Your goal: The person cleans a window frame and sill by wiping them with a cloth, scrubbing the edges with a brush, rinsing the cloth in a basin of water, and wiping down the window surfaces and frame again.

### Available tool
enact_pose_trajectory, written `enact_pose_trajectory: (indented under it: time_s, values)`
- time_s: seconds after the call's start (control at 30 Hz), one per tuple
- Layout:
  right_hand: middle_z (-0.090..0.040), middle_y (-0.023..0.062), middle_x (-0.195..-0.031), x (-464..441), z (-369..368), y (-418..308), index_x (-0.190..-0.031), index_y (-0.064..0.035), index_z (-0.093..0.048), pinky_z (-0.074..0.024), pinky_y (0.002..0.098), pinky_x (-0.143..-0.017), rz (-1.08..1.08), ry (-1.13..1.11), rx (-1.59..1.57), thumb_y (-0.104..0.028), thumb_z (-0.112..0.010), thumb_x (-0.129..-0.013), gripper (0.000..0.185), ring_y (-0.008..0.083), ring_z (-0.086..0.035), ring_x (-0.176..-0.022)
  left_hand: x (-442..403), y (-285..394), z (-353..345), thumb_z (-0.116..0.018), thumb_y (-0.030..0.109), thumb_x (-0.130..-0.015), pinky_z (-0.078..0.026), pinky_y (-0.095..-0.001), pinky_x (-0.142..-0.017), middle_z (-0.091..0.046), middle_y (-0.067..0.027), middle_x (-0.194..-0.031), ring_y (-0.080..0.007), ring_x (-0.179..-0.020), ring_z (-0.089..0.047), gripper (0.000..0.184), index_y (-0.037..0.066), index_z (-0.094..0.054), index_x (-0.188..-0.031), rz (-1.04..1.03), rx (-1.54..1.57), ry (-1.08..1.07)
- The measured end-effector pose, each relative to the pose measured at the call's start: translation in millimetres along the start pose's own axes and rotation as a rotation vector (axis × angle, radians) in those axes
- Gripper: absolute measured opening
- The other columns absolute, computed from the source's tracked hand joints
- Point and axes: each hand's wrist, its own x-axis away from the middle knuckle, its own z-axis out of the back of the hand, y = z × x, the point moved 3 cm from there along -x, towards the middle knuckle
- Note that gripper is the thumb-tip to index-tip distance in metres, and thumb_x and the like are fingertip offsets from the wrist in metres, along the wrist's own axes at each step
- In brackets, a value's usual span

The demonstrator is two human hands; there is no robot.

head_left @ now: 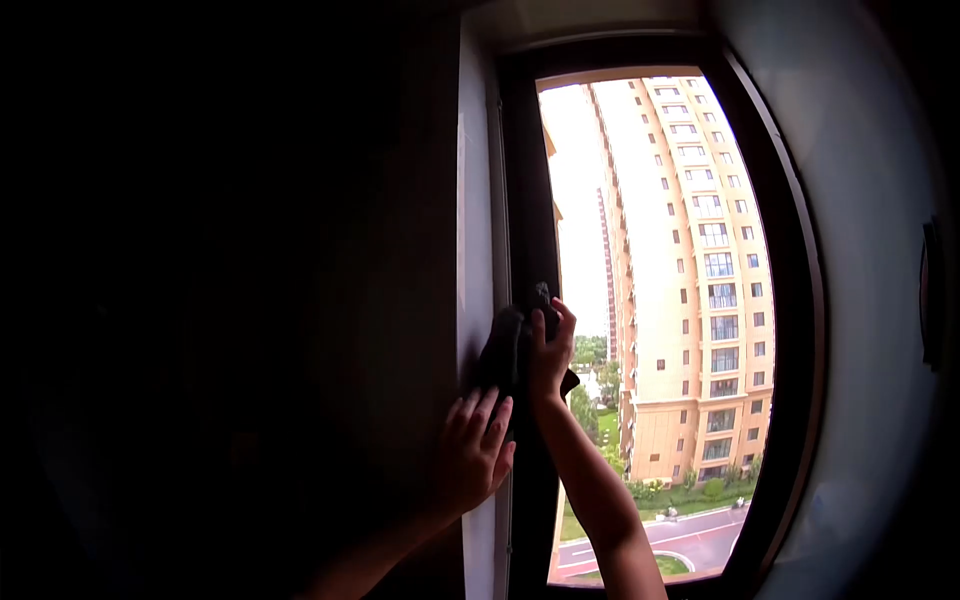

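My right hand is raised at the left side of the window frame, its fingers curled round a dark cloth-like item. This dark item bunches against the frame and spreads left toward the pale window reveal. Lower and to the left, my left hand lies with fingers spread at the reveal's edge, its fingertips just under the dark item. Whether those fingertips touch it is too dark to tell.
Through the glass, a tall beige building, greenery and a road show far below. A pale wall curves along the right, with a dark object at its edge. Deep shadow covers the left side.
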Motion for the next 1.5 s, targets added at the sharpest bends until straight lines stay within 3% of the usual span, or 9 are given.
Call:
enact_pose_trajectory:
  time_s: [0.23,0.33,0.37,0.5,0.6,0.77,0.93,1.33,1.5]
  values:
    - [-0.062,0.0225,-0.129,-201,-137,-4,-0.139,-0.004,-0.049,-0.0423,0.044,-0.108,0.355,-0.142,0.201,-0.024,-0.069,-0.094,0.053,0.0374,-0.056,-0.125,-140,-70,-10,-0.063,0.023,-0.091,-0.025,-0.0473,-0.122,-0.057,-0.0232,-0.136,-0.0337,-0.135,-0.047,0.05,-0.006,-0.057,-0.132,-0.161,-0.544,-0.04]
    - [-0.049,0.0227,-0.148,-204,-162,60,-0.153,-0.0042,-0.035,-0.0363,0.0407,-0.115,-0.171,-0.576,-0.396,-0.013,-0.062,-0.094,0.065,0.0377,-0.044,-0.14,-145,-73,-19,-0.064,0.024,-0.091,-0.026,-0.0471,-0.122,-0.061,-0.0236,-0.131,-0.0322,-0.133,-0.051,0.048,-0.006,-0.061,-0.127,-0.192,-0.567,-0.043]
    - [-0.047,0.0218,-0.15,-188,-153,71,-0.153,-0.0047,-0.034,-0.0345,0.041,-0.115,-0.155,-0.595,-0.361,-0.011,-0.06,-0.094,0.065,0.0369,-0.042,-0.141,-143,-75,-28,-0.063,0.022,-0.09,-0.032,-0.0473,-0.119,-0.071,-0.022,-0.108,-0.032,-0.11,-0.066,0.033,-0.005,-0.071,-0.107,-0.264,-0.549,0.067]
    - [-0.036,0.0182,-0.159,-45,-55,58,-0.157,-0.0067,-0.029,-0.0275,0.0418,-0.119,0.14,-0.545,0.027,-0.004,-0.049,-0.092,0.068,0.0341,-0.032,-0.148,-121,-36,-23,-0.061,0.022,-0.087,-0.05,-0.046,-0.097,-0.065,-0.012,-0.057,-0.0269,-0.054,-0.063,0.034,0.006,-0.068,-0.058,-0.309,-0.298,-0.246]
    - [-0.038,0.015,-0.159,-28,-39,47,-0.157,-0.0087,-0.031,-0.0252,0.0431,-0.12,0.235,-0.522,0.145,-0.002,-0.047,-0.093,0.066,0.0326,-0.029,-0.15,-119,-20,-21,-0.061,0.031,-0.089,-0.045,-0.0391,-0.076,-0.057,-0.0079,-0.046,-0.0246,-0.042,-0.055,0.047,0.008,-0.063,-0.048,-0.361,-0.283,-0.396]
    - [-0.057,0.0077,-0.145,-139,-118,41,-0.147,-0.0136,-0.049,-0.0319,0.0472,-0.112,0.38,-0.349,0.138,-0.017,-0.058,-0.096,0.052,0.0307,-0.042,-0.143,-161,-50,-22,-0.068,0.025,-0.084,-0.044,-0.0453,-0.097,-0.067,-0.0125,-0.083,-0.0268,-0.088,-0.066,0.02,0.005,-0.071,-0.083,-0.283,-0.391,-0.286]
    - [-0.07,0.0115,-0.117,-261,-193,29,-0.133,-0.0154,-0.064,-0.0442,0.0424,-0.099,0.366,-0.334,0.005,-0.019,-0.07,-0.087,0.047,0.0315,-0.057,-0.113,-207,-91,-22,-0.068,0.028,-0.087,-0.036,-0.0433,-0.112,-0.06,-0.0157,-0.122,-0.0301,-0.119,-0.056,0.043,-0.001,-0.064,-0.118,-0.241,-0.602,-0.118]
    - [-0.069,0.0117,-0.125,38,15,30,-0.13,-0.0062,-0.064,-0.0503,0.0383,-0.095,0.201,-0.295,0.037,0.007,-0.059,-0.081,0.051,0.0318,-0.06,-0.103,-43,-2,-48,-0.063,0.033,-0.091,-0.048,-0.0331,-0.074,-0.069,-0.0061,-0.068,-0.0214,-0.065,-0.066,0.034,0.008,-0.07,-0.068,-0.405,-0.219,-0.716]
    - [-0.07,0.0108,-0.123,179,106,42,-0.127,-0.0041,-0.067,-0.0502,0.0357,-0.091,0.084,-0.289,0.196,0.004,-0.062,-0.08,0.048,0.0284,-0.061,-0.1,35,40,-51,-0.049,0.041,-0.102,-0.052,-0.0422,-0.081,-0.072,-0.0117,-0.092,-0.0349,-0.087,-0.067,0.041,0.006,-0.072,-0.101,-0.063,0.336,-1.487]
